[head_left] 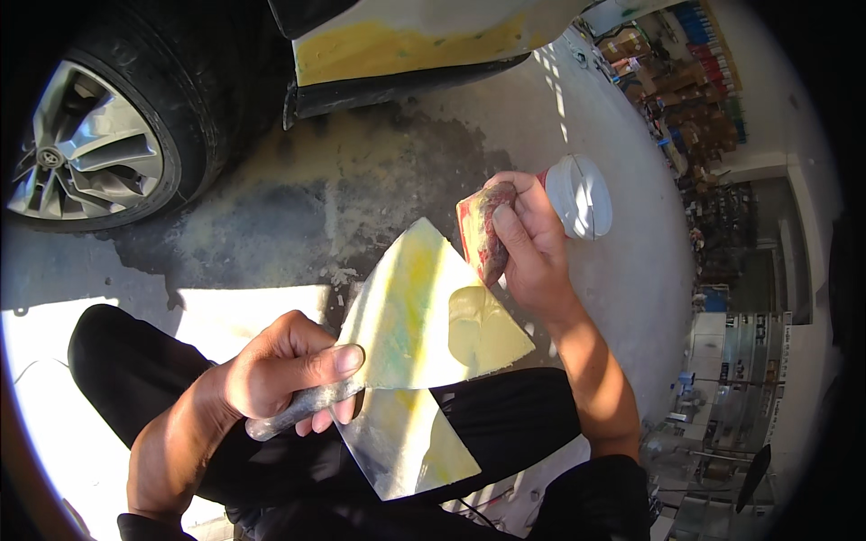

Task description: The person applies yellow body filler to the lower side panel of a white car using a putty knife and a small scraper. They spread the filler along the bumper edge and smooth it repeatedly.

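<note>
My left hand (pixel 275 365) is closed around a grey, putty-crusted handle (pixel 302 410), its thumb pressed on a flat mixing plate (pixel 392 316). Pale and yellow smears cover this plate, and a smooth patch of cream-yellow putty (pixel 474 329) lies near its right corner. Below it shows a second flat, pointed plate (pixel 406 446), also stained; how the two join is hidden under my fingers. My right hand (pixel 537 243) grips a putty spreader (pixel 478 236) with a worn red, crusted back. Its lower end is close to the plate's upper right edge; contact is unclear.
At the upper left stands a car wheel (pixel 99 149) with a silver rim. Beside it hangs a car's lower body panel (pixel 424 45) with yellow filler on it. A whitish bucket (pixel 585 198) stands beyond my right hand. Cluttered shelves (pixel 699 117) line the far right.
</note>
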